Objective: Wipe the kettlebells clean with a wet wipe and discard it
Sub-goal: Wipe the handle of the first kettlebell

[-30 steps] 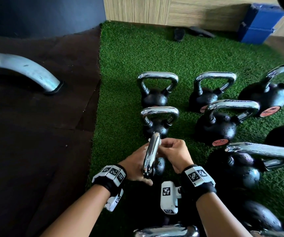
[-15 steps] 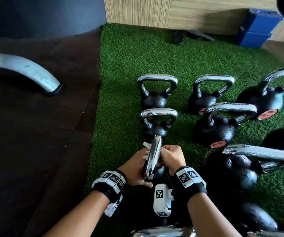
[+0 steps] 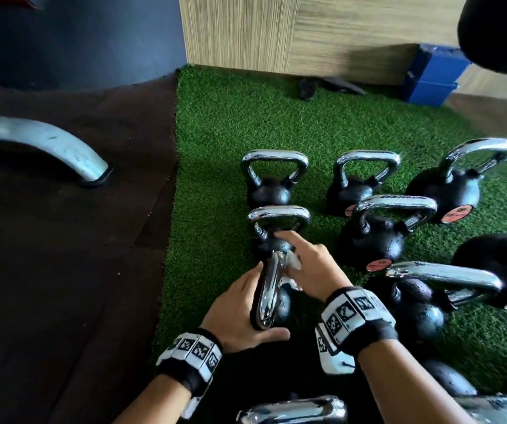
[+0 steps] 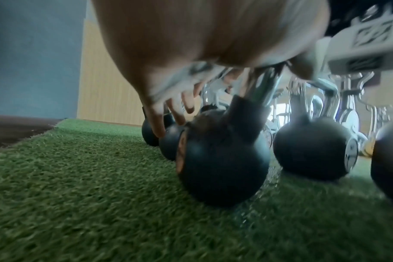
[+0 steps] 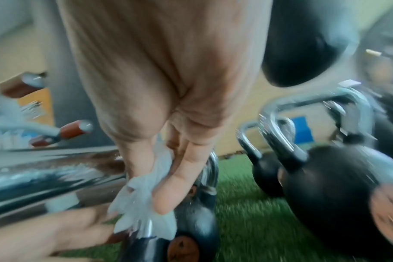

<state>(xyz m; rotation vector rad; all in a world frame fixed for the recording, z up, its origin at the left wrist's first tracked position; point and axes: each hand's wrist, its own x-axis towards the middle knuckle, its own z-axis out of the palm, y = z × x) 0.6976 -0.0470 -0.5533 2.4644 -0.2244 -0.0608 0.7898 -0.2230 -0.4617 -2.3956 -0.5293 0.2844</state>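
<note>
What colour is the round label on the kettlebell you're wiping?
Orange-red with dark markings, low on the kettlebell; the label shows best in the right wrist view.

No legible text; kettlebell (image 3: 454, 191) label (image 3: 457, 214) print blurred.

The head camera is looking down and forward over both wrists at the kettlebell (image 3: 272, 296) on the green turf (image 3: 215, 142). The left wrist camera is sitting low near the turf (image 4: 79, 195), facing along the fingers — the right one is peering close past its palm — both sharing that kettlebell (image 4: 222, 159).
</note>
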